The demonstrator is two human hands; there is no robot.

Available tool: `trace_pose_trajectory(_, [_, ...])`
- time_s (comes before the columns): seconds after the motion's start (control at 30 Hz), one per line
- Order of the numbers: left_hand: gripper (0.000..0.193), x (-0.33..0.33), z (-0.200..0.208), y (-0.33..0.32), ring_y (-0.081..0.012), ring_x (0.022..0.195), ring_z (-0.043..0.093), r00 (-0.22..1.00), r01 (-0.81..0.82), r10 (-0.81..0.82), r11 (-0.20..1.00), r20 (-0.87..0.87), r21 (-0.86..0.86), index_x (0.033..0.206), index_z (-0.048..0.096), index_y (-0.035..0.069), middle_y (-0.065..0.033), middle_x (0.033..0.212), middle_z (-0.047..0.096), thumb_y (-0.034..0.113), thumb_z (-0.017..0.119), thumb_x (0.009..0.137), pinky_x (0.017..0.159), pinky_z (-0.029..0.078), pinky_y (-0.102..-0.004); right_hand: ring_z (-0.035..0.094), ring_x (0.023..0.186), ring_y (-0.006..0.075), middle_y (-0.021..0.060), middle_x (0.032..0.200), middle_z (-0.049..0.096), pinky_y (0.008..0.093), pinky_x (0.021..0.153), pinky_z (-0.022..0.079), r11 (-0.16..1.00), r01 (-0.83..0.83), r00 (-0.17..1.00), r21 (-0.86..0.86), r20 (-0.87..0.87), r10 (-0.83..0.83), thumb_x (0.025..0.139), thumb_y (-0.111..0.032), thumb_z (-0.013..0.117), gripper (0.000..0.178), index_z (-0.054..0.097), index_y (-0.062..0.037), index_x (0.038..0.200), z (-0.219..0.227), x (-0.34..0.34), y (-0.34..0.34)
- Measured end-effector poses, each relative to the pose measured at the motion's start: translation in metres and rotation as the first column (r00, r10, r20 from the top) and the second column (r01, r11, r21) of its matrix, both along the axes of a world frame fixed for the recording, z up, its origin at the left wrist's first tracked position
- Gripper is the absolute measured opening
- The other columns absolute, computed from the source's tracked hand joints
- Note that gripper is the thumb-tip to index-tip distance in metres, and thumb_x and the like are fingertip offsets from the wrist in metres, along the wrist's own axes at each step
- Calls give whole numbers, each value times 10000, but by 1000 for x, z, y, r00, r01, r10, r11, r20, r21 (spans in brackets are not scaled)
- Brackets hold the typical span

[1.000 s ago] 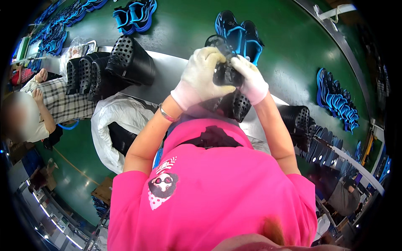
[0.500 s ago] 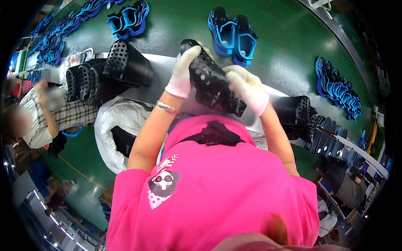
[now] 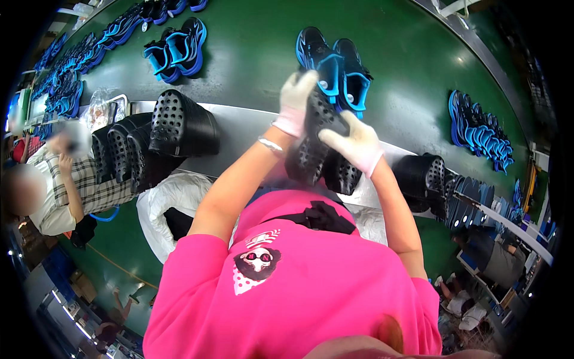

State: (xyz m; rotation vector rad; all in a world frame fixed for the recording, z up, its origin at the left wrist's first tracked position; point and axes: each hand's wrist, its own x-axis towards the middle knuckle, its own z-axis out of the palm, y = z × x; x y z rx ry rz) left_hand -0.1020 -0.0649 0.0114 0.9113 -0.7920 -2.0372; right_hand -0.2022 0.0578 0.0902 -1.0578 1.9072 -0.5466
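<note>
Both my hands wear white gloves. My left hand (image 3: 296, 103), slightly blurred, is closed on the upper end of a black perforated plastic piece (image 3: 323, 122), shaped somewhat like a shoe insert. My right hand (image 3: 356, 143) grips its right side, thumb pressed on it and the other fingers partly hidden. Directly below, in front of my body, are more black perforated pieces (image 3: 342, 175), partly overlapped by the held one. Just beyond my hands, a pair of black and blue sneakers (image 3: 351, 81) stands on the green surface (image 3: 251, 60).
Nested black perforated pieces (image 3: 182, 128) stand on the metal ledge (image 3: 242, 128) at left, others (image 3: 418, 173) at right beside dark insoles (image 3: 478, 194). More sneakers (image 3: 179, 51) line the green surface. A white sack (image 3: 161, 203) hangs below; a person (image 3: 66, 179) is at far left.
My hands and the black piece have shifted; my left hand is now nearer the sneakers and the piece stands more upright. The surroundings sit slightly lower in the picture.
</note>
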Motion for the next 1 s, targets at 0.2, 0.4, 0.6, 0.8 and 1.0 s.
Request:
trace_pose_trajectory(0.2, [249, -19, -18, -9, -100, 700, 575, 983, 177, -182, 970, 15, 167, 889, 622, 60, -13, 808, 606, 307, 591, 879, 655, 473, -261, 663, 803, 229, 152, 850, 679, 326, 756, 493, 971, 207, 978, -116, 38, -204, 772, -461, 664, 455, 658, -46, 957, -23, 0, -4])
trace_pose_trajectory(0.4, [590, -36, -47, -42, -339, 1071, 566, 600, 385, 210, 770, 772, -509, 1227, 545, 5, -204, 1106, 608, 375, 663, 784, 934, 444, -382, 610, 674, 157, 100, 717, 651, 296, 680, 480, 980, 196, 978, 35, -82, -193, 771, -442, 663, 438, 674, -21, 891, -47, -57, -15])
trace_pose_trajectory(0.6, [489, -46, -75, -108, -347, 1117, 547, 626, 685, 71, 425, 776, -592, 1237, 552, 40, -180, 1210, 587, 206, 593, 779, 967, 441, -397, 564, 715, 105, 39, 770, 651, 266, 680, 461, 975, 192, 927, 110, 306, -217, 822, -316, 656, 358, 683, 34, 893, -75, -108, -58])
trace_pose_trajectory(0.8, [437, -56, -49, -136, -339, 1013, 611, 448, 795, -53, 479, 892, -371, 1208, 603, 96, -184, 1070, 650, 258, 526, 810, 897, 486, -386, 666, 803, 222, 138, 841, 694, 327, 750, 503, 952, -38, 937, 304, -320, 140, 777, -452, 595, 493, 695, -8, 968, -65, -84, -130])
trace_pose_trajectory(1.0, [360, -50, -68, -119, -340, 983, 618, 607, 619, 132, 539, 784, -571, 1150, 635, 122, -178, 1076, 642, 254, 556, 824, 881, 494, -382, 643, 1009, 299, 132, 1100, 667, 399, 859, 502, 912, -136, 761, 388, -548, 347, 842, -435, 498, 431, 676, -115, 1069, -91, -52, -176])
